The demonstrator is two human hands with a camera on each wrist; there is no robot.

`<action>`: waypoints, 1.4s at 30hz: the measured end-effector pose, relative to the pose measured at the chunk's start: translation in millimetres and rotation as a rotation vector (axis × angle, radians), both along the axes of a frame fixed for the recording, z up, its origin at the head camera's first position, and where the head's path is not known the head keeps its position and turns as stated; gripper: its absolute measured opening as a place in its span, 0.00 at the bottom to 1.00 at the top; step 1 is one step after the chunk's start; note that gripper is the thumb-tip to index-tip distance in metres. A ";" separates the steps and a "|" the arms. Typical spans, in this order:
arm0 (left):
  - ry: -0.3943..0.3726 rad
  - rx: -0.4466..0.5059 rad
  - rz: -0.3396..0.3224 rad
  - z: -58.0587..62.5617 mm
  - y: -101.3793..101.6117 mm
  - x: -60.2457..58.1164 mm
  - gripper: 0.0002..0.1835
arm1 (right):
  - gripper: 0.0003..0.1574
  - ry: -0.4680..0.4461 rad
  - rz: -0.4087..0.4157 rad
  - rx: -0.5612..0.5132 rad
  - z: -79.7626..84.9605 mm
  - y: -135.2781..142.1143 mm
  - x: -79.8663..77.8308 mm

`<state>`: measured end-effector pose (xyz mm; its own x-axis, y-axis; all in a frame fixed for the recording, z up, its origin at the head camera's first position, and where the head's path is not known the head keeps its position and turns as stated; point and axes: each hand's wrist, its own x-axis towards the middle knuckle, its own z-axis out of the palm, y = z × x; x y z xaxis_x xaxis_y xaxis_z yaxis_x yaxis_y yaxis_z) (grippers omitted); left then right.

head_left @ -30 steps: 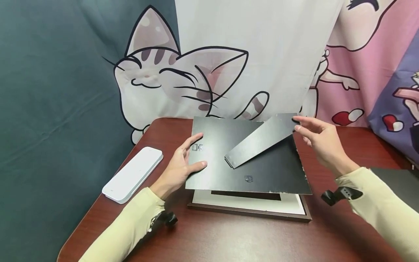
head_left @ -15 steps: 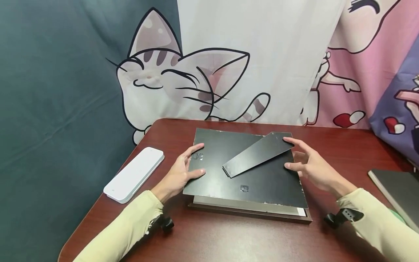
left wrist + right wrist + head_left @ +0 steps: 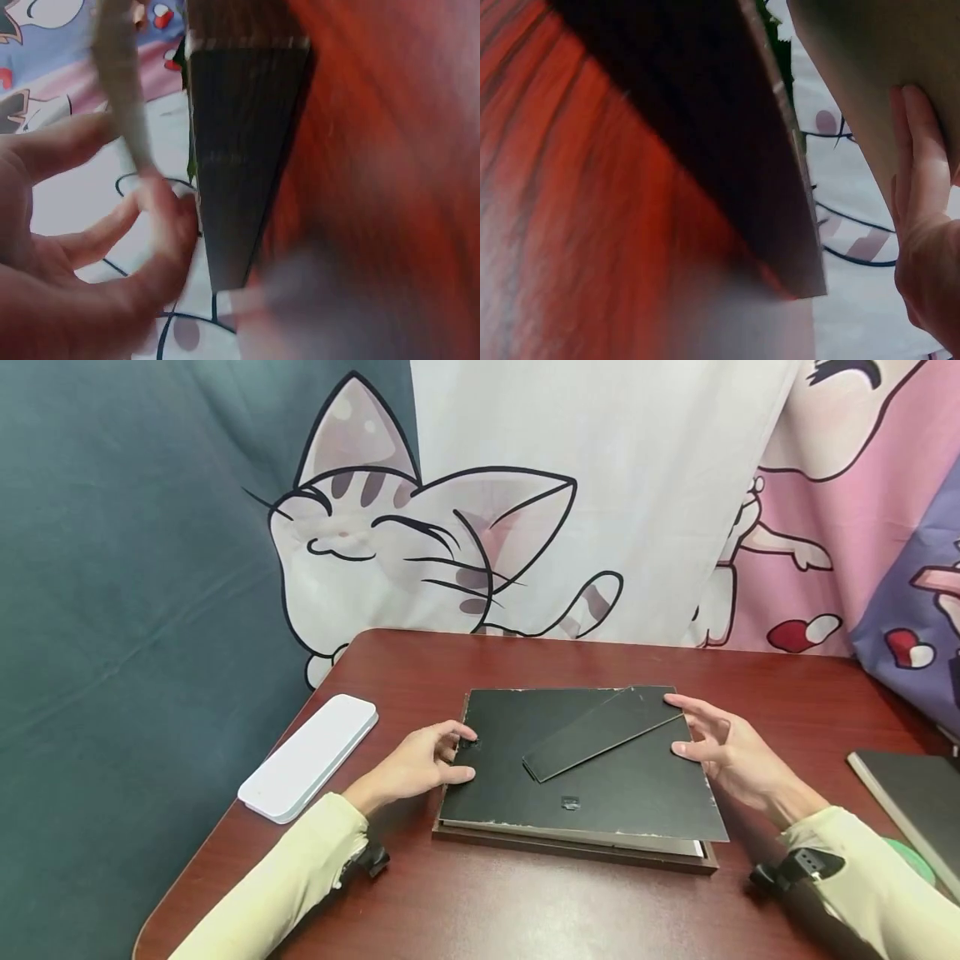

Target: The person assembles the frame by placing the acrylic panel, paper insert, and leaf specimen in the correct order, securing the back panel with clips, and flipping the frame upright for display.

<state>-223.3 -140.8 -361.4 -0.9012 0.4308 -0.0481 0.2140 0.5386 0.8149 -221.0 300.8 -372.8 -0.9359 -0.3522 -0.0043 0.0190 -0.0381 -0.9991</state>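
A black picture-frame backing board [image 3: 495,797] with a hinged easel leg [image 3: 600,735] lies tilted over a dark brown picture frame [image 3: 570,850]. My left hand [image 3: 416,762] holds the board's left edge, thumb on top and fingers bent at the rim. At the opposite edge my right hand [image 3: 738,760] grips the board, with its thumb above and fingers reaching underneath. The right wrist view shows those fingers against the brownish underside of the board [image 3: 870,67], raised off the frame [image 3: 727,127]. In the left wrist view the board also stands apart from the frame [image 3: 240,157]. The frame's inside is mostly hidden.
A long white case [image 3: 307,756] lies on the red-brown table [image 3: 420,893] at the left. A dark book [image 3: 911,802] sits at the right edge, with a green round thing [image 3: 911,860] partly under it. A printed cat curtain [image 3: 390,585] hangs behind.
The backing board has come down towards the frame, covering most of the gap at the front. The right hand has shifted from the easel leg's end to the board's right edge.
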 end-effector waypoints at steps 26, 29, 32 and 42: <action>0.143 -0.205 0.043 -11.7 -11.7 -12.6 0.19 | 0.50 -0.012 -0.031 0.241 -7.6 -5.4 -6.4; 0.148 -0.205 0.042 -11.8 -11.7 -13.5 0.17 | 0.51 0.020 -0.046 0.354 -5.9 -7.3 -7.2; 0.150 -0.214 0.039 -10.3 -11.6 -13.2 0.17 | 0.52 0.070 -0.057 0.441 -4.9 -9.1 -8.7; 0.136 -0.220 0.037 -6.3 -12.0 -11.9 0.17 | 0.50 0.186 0.032 0.570 -0.6 -9.2 -16.7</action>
<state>-235.2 -152.8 -367.7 -0.9209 0.3895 -0.0146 0.2899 0.7095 0.6423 -237.7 291.7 -373.4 -0.9282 -0.3701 -0.0376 -0.1662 0.5028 -0.8483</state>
